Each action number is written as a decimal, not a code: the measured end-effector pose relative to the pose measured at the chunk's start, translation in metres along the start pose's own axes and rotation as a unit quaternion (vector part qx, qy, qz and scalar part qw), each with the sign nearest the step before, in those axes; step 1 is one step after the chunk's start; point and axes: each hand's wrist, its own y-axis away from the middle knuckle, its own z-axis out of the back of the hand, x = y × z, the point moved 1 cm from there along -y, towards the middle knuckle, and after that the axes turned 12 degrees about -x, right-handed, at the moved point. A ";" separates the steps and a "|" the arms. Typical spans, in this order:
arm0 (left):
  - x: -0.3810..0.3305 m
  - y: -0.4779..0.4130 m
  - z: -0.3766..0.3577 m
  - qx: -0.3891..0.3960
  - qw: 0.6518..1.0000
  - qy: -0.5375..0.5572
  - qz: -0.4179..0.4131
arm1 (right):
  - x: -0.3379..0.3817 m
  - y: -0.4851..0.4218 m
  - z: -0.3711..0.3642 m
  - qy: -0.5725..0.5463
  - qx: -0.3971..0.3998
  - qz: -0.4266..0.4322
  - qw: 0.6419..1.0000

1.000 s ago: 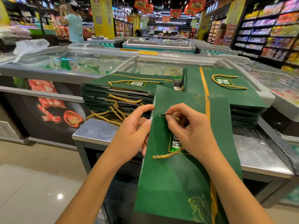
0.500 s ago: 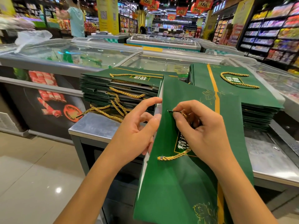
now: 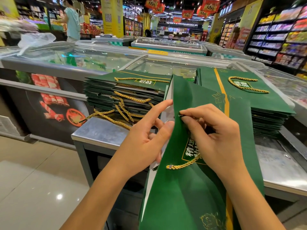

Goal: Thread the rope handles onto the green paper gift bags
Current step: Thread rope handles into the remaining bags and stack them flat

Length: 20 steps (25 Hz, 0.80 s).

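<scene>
Green bag (image 3: 191, 188): flat-folded, dark green paper with a white inside, a gold stripe down the face, a gold line drawing low down and a framed label with white characters. It is held tilted over the steel table (image 3: 99, 131) near edge, with its lower part hanging past that edge. Rope handle (image 3: 182, 164): twisted gold cord, one taped end loose on the bag face. Right hand (image 3: 214, 140) pinches the cord's black tip against the bag's top-left corner. Left hand (image 3: 146, 138) clamps the bag's left edge, thumb in front, fingers behind, index straight. Finished bag stack (image 3: 126, 97) sits on the table's left end, loose ropes (image 3: 119, 117) beside it. Second stack (image 3: 265, 113) is at the table's right. Glass-top freezer (image 3: 66, 60) stands behind the table.
</scene>
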 end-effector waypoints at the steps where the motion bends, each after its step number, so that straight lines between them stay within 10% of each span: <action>1: 0.000 0.000 -0.001 -0.005 1.000 -0.005 -0.005 | 0.000 0.001 0.000 -0.012 -0.004 -0.008 1.000; 11: 0.006 0.002 -0.014 -0.089 0.975 -0.183 -0.084 | 0.003 -0.002 -0.002 -0.112 -0.001 -0.124 0.986; 20: 0.004 -0.006 -0.019 -0.134 0.989 0.005 -0.070 | 0.000 -0.001 0.001 -0.125 -0.008 -0.149 0.981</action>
